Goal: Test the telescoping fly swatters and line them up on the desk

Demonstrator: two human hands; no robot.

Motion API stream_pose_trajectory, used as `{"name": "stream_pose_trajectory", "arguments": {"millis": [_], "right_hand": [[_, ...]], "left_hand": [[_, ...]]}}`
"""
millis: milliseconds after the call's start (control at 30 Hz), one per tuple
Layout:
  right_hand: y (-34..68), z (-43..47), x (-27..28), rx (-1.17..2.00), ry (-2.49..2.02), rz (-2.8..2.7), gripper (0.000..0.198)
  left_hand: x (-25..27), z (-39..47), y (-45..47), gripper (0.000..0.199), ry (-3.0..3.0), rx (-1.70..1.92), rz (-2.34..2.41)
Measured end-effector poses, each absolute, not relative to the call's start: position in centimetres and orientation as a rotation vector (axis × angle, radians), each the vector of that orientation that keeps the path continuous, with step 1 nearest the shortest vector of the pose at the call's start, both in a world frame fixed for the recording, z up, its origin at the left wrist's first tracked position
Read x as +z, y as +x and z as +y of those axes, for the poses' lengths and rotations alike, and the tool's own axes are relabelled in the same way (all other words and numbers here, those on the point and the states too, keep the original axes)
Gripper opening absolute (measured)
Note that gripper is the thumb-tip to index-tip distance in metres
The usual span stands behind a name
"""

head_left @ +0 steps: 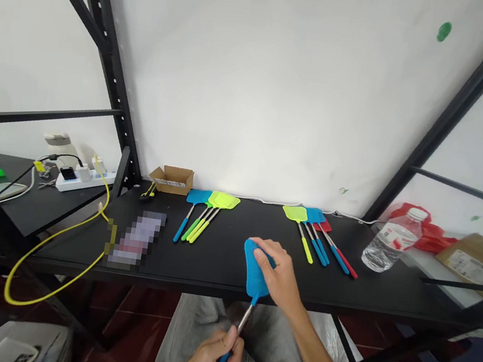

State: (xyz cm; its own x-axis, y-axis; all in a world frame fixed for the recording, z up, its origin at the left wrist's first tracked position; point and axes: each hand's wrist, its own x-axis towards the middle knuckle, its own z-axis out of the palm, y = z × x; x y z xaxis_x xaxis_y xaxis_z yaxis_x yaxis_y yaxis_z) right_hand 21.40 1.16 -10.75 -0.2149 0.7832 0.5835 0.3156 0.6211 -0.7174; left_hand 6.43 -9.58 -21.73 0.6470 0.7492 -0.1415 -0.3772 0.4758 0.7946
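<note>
A blue fly swatter (255, 277) is held up in front of me at the desk's front edge, tilted, its mesh head uppermost. My left hand (217, 359) wraps round its blue handle, below the metal rod. With fingers behind and thumb in front, my right hand (277, 271) grips the head's right side. On the desk beyond lie two fanned groups of swatters. The left group has a blue swatter (186, 215) and several green and yellow ones (211, 216). In the right group are a yellow swatter (302, 229), blue ones (319, 235) and a red one (347, 260).
An open cardboard box (173, 180) stands at the back left. A blurred-out flat item (137, 238) lies left, near a looping yellow cable (56, 232). A water bottle (393, 240) stands right. Black metal posts (452, 109) frame both sides of the black desk (210, 267).
</note>
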Motion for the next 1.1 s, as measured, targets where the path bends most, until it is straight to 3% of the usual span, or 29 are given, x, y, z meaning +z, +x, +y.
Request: {"name": "stream_pose_trajectory", "arguments": {"millis": [167, 467, 667, 933, 1000, 1100], "right_hand": [[21.8, 0.6, -11.5, 0.381, -1.024, -1.566, 0.026], [21.6, -0.3, -11.7, 0.306, -1.014, -1.732, 0.025], [19.7, -3.5, -13.9, 0.236, -1.046, -1.752, 0.056], [18.6, -6.6, -16.5, 0.3, -1.128, -1.697, 0.065], [19.0, -7.3, -16.7, 0.29, -1.138, -1.632, 0.061], [19.5, -8.2, -16.9, 0.287, -1.094, -1.65, 0.038]], "left_hand": [[-21.6, -9.0, 6.0, 0.056, 0.735, 0.76, 0.611], [-22.3, -8.5, 5.3, 0.055, 0.681, 0.797, 0.655], [-22.5, -8.2, 5.1, 0.053, 0.605, 0.863, 0.702], [-22.7, -8.3, 5.2, 0.055, 0.563, 0.911, 0.822], [-22.6, -8.3, 5.4, 0.054, 0.606, 0.882, 0.795], [-22.3, -8.1, 5.4, 0.053, 0.603, 0.894, 0.76]]}}
